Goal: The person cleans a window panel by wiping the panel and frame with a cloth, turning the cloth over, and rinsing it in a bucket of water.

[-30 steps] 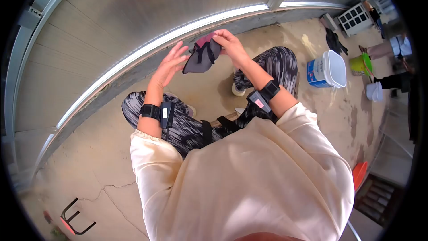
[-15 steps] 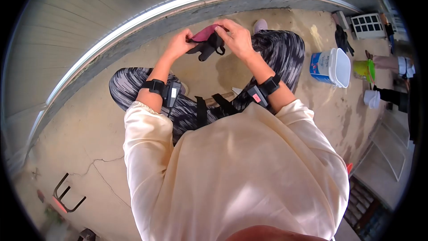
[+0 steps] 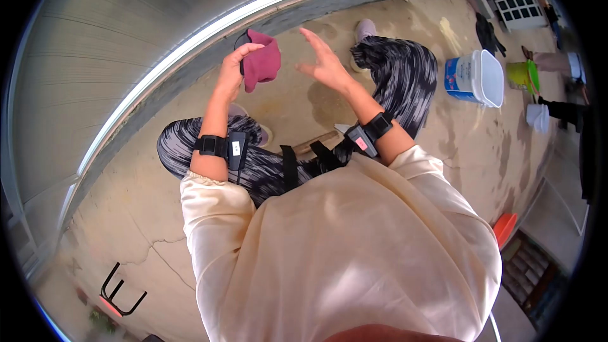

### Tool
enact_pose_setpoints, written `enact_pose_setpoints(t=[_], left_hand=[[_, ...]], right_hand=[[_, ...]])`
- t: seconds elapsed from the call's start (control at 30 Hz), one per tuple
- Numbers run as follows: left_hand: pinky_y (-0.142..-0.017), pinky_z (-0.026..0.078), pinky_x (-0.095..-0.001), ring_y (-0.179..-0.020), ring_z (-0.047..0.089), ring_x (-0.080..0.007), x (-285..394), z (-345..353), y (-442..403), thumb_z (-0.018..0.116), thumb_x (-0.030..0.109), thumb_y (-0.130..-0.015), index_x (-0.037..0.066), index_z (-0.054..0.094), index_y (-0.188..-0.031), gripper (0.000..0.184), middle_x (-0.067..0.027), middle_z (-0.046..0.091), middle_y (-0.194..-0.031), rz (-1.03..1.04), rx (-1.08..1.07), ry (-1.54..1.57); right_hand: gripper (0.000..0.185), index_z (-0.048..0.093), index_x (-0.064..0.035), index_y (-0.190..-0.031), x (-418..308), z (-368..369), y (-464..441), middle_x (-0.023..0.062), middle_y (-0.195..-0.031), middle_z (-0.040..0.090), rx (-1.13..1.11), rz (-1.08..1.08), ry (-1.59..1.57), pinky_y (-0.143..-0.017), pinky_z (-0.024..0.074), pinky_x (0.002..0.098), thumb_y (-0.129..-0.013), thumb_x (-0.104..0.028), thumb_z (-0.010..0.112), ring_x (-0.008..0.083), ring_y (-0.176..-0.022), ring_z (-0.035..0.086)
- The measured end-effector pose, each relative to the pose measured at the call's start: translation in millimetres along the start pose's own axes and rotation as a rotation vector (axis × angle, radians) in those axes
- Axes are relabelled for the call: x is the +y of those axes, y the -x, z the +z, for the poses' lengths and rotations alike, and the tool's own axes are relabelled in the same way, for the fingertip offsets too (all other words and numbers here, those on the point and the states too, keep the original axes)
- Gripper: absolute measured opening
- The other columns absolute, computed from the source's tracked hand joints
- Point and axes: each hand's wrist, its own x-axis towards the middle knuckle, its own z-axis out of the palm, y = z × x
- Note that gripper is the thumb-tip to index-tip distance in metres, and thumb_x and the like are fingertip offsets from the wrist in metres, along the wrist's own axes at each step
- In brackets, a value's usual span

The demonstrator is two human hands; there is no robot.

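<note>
My left hand (image 3: 232,75) pinches a maroon and black cloth piece (image 3: 265,63), with its thumb and fingers on the near edge. The maroon side faces out and the black shows along the left. A short lobe hangs at its lower end; I cannot tell what kind of article it is. To the right, my right hand (image 3: 327,68) hangs in the air with fingers spread, apart from the cloth and holding nothing. Both hands are raised above the floor, between my bent knees.
A white bucket with a blue label (image 3: 465,79) stands right of my knee. Beyond it are a green bucket (image 3: 520,76), a small white bucket (image 3: 538,118) and a dark cloth (image 3: 487,34). A low wall (image 3: 297,14) curves ahead. Another person's sleeve (image 3: 565,111) shows far right.
Both hands held the cloth, mostly black side showing; now only the left does, and the maroon side faces out. My right hand has let go and opened. The left has moved slightly left.
</note>
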Motion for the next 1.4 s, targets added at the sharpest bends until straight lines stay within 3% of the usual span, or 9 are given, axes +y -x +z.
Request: enact_pose_setpoints(t=[0.23, 0.3, 0.33, 0.53, 0.7, 0.83, 1.03, 1.07, 1.4], left_hand=[[-0.083, 0.047, -0.0282, -0.094, 0.059, -0.0156, 9, -15, -4, 0.049, 0.005, -0.086, 0.002, 0.056, -0.107, 0.022, -0.0068, 0.061, -0.104, -0.180, -0.033, 0.326], [-0.086, 0.045, -0.0281, -0.098, 0.057, -0.0161, 7, -24, -6, 0.050, 0.005, -0.085, 0.004, 0.053, -0.113, 0.028, -0.0071, 0.059, -0.108, -0.312, 0.062, 0.158], [-0.088, 0.043, -0.0281, -0.102, 0.055, -0.0167, 6, -27, -8, 0.050, 0.006, -0.085, 0.006, 0.051, -0.118, 0.034, -0.0075, 0.057, -0.112, -0.437, 0.152, -0.011], [-0.100, 0.031, -0.0298, -0.119, 0.043, -0.0188, -10, -33, -6, 0.056, 0.003, -0.079, 0.008, 0.045, -0.128, 0.050, -0.0108, 0.051, -0.123, -0.264, -0.133, -0.307], [-0.080, 0.044, -0.0296, -0.091, 0.061, -0.0200, -2, -49, -14, 0.058, 0.005, -0.074, 0.006, 0.065, -0.102, 0.028, -0.0084, 0.066, -0.098, -0.346, -0.035, -0.400], [-0.076, 0.045, -0.0270, -0.086, 0.061, -0.0178, 12, -29, -3, 0.064, 0.010, -0.074, 0.007, 0.063, -0.104, 0.030, -0.0066, 0.066, -0.090, -0.443, -0.028, -1.264], [-0.087, 0.044, -0.0323, -0.105, 0.055, -0.0219, 22, -27, 8, 0.067, 0.011, -0.072, 0.012, 0.050, -0.125, 0.055, -0.0069, 0.055, -0.120, -0.161, -0.248, -0.553], [-0.091, 0.042, -0.0336, -0.114, 0.050, -0.0232, 34, -24, 4, 0.066, 0.015, -0.077, 0.012, 0.042, -0.132, 0.060, -0.0074, 0.046, -0.131, -0.106, -0.257, -0.777], [-0.080, 0.046, -0.0274, -0.094, 0.059, -0.0169, -13, 22, -18, 0.068, 0.026, -0.078, -0.002, 0.045, -0.124, 0.058, -0.0123, 0.061, -0.102, -0.316, -0.156, -0.311]], right_hand=[[0.044, 0.047, -0.0051, -0.117, 31, 16, -8, 0.0157, -0.128, 0.045, -0.312, -0.109, -0.131, -0.097, 0.0355, 0.0340, -0.078, -0.019, 0.064, 0.0255, -0.119, 0.042], [0.025, 0.051, -0.0051, -0.102, 31, 13, -2, 0.0092, -0.105, 0.056, -0.401, 0.575, -0.916, -0.083, 0.0435, 0.0286, -0.084, -0.020, 0.060, 0.0171, -0.097, 0.055], [0.017, 0.051, -0.0068, -0.094, 22, 11, 1, 0.0024, -0.087, 0.056, -0.315, 0.578, -1.018, -0.071, 0.0468, 0.0247, -0.085, -0.020, 0.058, 0.0104, -0.078, 0.056], [0.014, 0.052, -0.0065, -0.097, 26, 7, 0, 0.0024, -0.092, 0.058, -0.209, 0.562, -1.171, -0.074, 0.0461, 0.0235, -0.083, -0.009, 0.054, 0.0098, -0.083, 0.056], [0.018, 0.057, -0.0040, -0.096, 43, 9, -1, 0.0034, -0.087, 0.060, -0.227, 0.466, -0.779, -0.069, 0.0456, 0.0241, -0.080, -0.012, 0.059, 0.0111, -0.077, 0.056], [0.021, 0.062, -0.0022, -0.093, 51, 12, 5, 0.0065, -0.083, 0.064, -0.240, 0.366, -0.271, -0.070, 0.0457, 0.0258, -0.077, -0.016, 0.066, 0.0114, -0.077, 0.058], [0.022, 0.059, -0.0025, -0.098, 55, 13, -1, 0.0074, -0.088, 0.063, 0.008, 0.632, -0.789, -0.066, 0.0477, 0.0260, -0.081, -0.014, 0.063, 0.0125, -0.077, 0.059], [0.021, 0.058, -0.0027, -0.099, 55, 14, -3, 0.0074, -0.089, 0.063, 0.128, 0.669, -0.910, -0.065, 0.0482, 0.0263, -0.081, -0.013, 0.062, 0.0125, -0.077, 0.059], [0.025, 0.058, -0.0026, -0.107, 5, 13, -8, 0.0051, -0.098, 0.063, -0.207, 0.410, -0.914, -0.080, 0.0452, 0.0232, -0.082, -0.005, 0.055, 0.0116, -0.087, 0.058]])
